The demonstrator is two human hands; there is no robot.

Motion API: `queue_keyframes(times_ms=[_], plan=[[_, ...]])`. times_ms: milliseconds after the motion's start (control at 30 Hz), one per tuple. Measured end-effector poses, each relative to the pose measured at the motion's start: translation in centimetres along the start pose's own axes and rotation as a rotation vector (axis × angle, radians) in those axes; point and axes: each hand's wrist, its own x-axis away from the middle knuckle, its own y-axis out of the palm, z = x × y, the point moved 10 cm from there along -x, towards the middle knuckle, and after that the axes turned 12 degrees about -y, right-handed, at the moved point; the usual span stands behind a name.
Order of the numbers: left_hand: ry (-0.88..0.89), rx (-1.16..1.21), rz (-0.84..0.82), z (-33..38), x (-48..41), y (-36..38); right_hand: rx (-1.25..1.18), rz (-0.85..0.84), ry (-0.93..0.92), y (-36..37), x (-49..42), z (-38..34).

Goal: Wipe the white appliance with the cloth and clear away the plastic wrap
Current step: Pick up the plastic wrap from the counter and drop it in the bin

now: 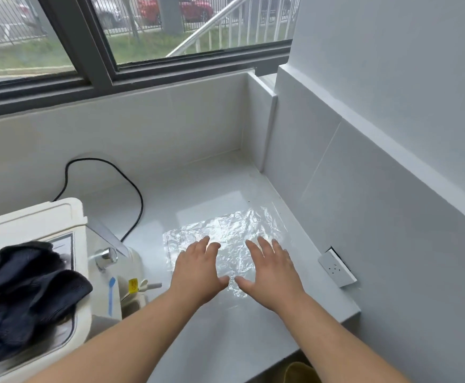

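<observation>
A crinkled sheet of clear plastic wrap [234, 230] lies flat on the white counter [198, 189] near the right wall. My left hand [198, 272] and my right hand [272, 272] rest palm down on its near part, side by side, fingers spread, thumbs almost touching. Neither hand grips anything. The white appliance [32, 225] stands at the left edge of the view. A dark cloth [24, 294] lies bunched on its top.
A black power cord [107, 172] loops across the counter behind the appliance. A white wall socket [336, 268] sits low on the right wall. A window with a dark frame [101, 64] runs along the back. The counter's front edge drops off at lower right.
</observation>
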Motion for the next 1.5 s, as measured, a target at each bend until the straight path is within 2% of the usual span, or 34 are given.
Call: queue_keyframes(times_ms=[200, 467, 600, 700, 800, 933, 1033, 1233, 1300, 1367, 1500], plan=[[-0.102, 0.055, -0.029, -0.8, -2.1, 3.3, 0.017, -0.094, 0.021, 3.3, -2.6, 1.3], [-0.124, 0.020, -0.078, -1.1, -2.6, 6.1, 0.073, -0.169, 0.062, 5.6, -2.9, 2.3], [-0.102, 0.003, -0.075, -0.9, -2.5, 6.4, 0.123, -0.084, 0.029, 4.8, -2.9, 1.5], [-0.109, 0.084, -0.094, -0.7, -2.3, 6.6, 0.105, -0.051, 0.010, 4.3, -2.8, 0.9], [-0.141, 0.223, -0.132, -0.5, -1.8, 6.5, -0.124, -0.001, 0.050, 3.8, -2.6, 0.7], [-0.200, 0.478, -0.223, -0.6, -0.6, 5.8, -0.640, 0.088, 0.183, 2.8, -1.7, 0.7], [-0.164, 0.690, -0.349, 0.4, 1.2, 4.7, -0.943, 0.160, 0.257, 1.7, -0.6, 0.4], [-0.117, 1.037, -0.472, 2.5, 4.4, 1.9, -1.671, 0.328, 0.368, -0.2, 1.8, -2.0], [-0.109, 1.040, -0.496, 2.8, 5.3, 1.1, -1.743, 0.368, 0.365, -1.2, 2.6, -2.9], [-0.093, 1.006, -0.488, 2.9, 6.0, 0.3, -1.700, 0.424, 0.373, -2.1, 3.6, -3.4], [-0.055, 0.914, -0.343, 2.3, 6.8, -2.2, -1.358, 0.574, 0.347, -4.6, 5.6, -3.6]])
